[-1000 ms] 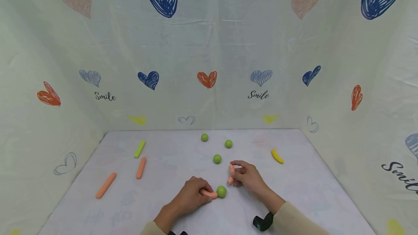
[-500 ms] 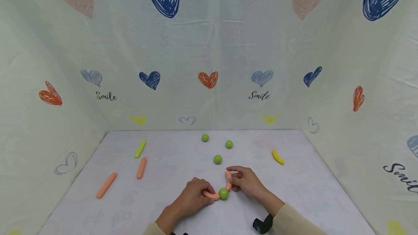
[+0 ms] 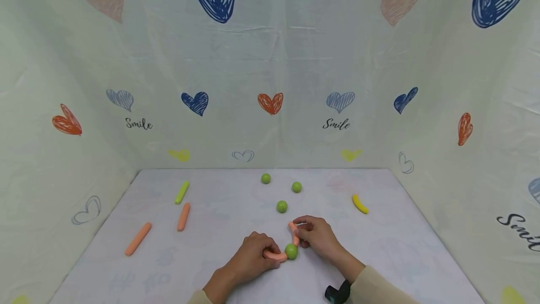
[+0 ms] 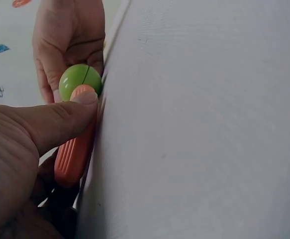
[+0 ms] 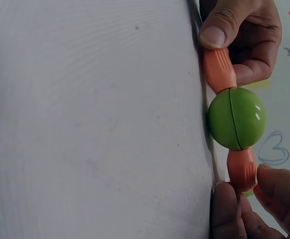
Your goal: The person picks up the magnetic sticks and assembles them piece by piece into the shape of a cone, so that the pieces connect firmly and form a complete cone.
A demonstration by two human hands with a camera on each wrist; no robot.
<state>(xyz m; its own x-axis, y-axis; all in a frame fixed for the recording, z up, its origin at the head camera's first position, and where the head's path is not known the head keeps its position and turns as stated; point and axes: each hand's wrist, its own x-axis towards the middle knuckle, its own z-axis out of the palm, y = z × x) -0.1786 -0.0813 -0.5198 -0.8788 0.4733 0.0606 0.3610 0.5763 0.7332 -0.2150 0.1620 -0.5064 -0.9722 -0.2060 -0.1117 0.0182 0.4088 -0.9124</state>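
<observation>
At the front middle of the table, my left hand pinches a curved salmon-orange rod, thumb on top of it in the left wrist view. My right hand pinches a second short orange rod between thumb and fingers. Between the two rods sits a green ball with a thin seam around it. The right wrist view shows the ball with one rod end against its upper side and the other rod against its lower side. Fingers hide part of both rods.
Three loose green balls, one of them nearest, lie beyond the hands. On the left are two straight orange rods and a lime-green rod. A yellow curved rod lies to the right. Heart-printed cloth walls enclose the table.
My right hand has brought its orange rod nearer and leftward, from apart to against the green ball. The ball and my left hand's rod have shifted slightly right and nearer.
</observation>
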